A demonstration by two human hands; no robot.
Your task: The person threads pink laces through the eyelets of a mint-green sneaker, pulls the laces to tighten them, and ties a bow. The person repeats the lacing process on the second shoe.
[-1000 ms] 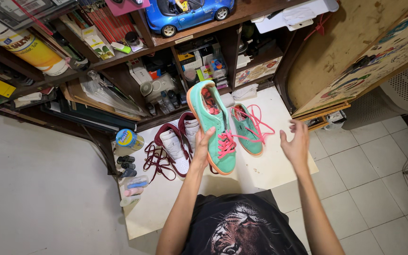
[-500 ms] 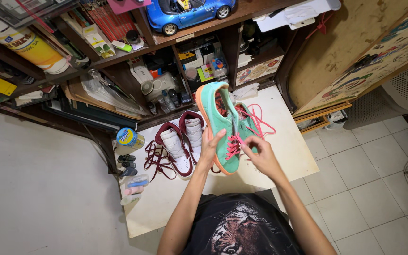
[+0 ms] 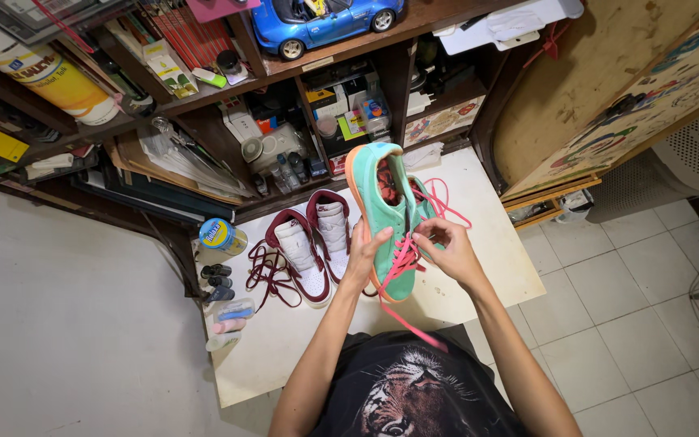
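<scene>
Both hands have closed in on the teal sneaker (image 3: pixel 387 222) since a second ago; back then the right hand hung open and apart from it, now it is on the laces. Nearest the camera sits a black shirt with a tiger print (image 3: pixel 410 392). Left hand (image 3: pixel 363 257) wraps the sneaker's left side, fingers curled round it, thumb toward the lace area. Right hand (image 3: pixel 449 251) pinches the pink lace (image 3: pixel 402 263) at the sneaker's front, fingers nearly closed on it. One loose lace end trails down from the sneaker toward the shirt. Sneaker is held up, tilted, toe toward the person, orange sole edge visible on its left side, above the white tabletop (image 3: pixel 487 243).

Behind the sneaker and partly hidden by it lies a second teal shoe (image 3: pixel 428 212), pink laces spilling to its right. Just left of the sneaker stand two maroon-and-white high-tops (image 3: pixel 311 243), maroon laces (image 3: pixel 264 271) loose on their left. Farther left of the sneaker: a blue-and-yellow tin (image 3: pixel 222 235) and small bottles (image 3: pixel 222 279) along the table edge. Beyond the sneaker, wooden shelves (image 3: pixel 349 61) hold boxes and papers; a blue toy car (image 3: pixel 325 20) sits on top. Right of the sneaker a painted board (image 3: pixel 616 97) leans over tiled floor (image 3: pixel 608 340).
</scene>
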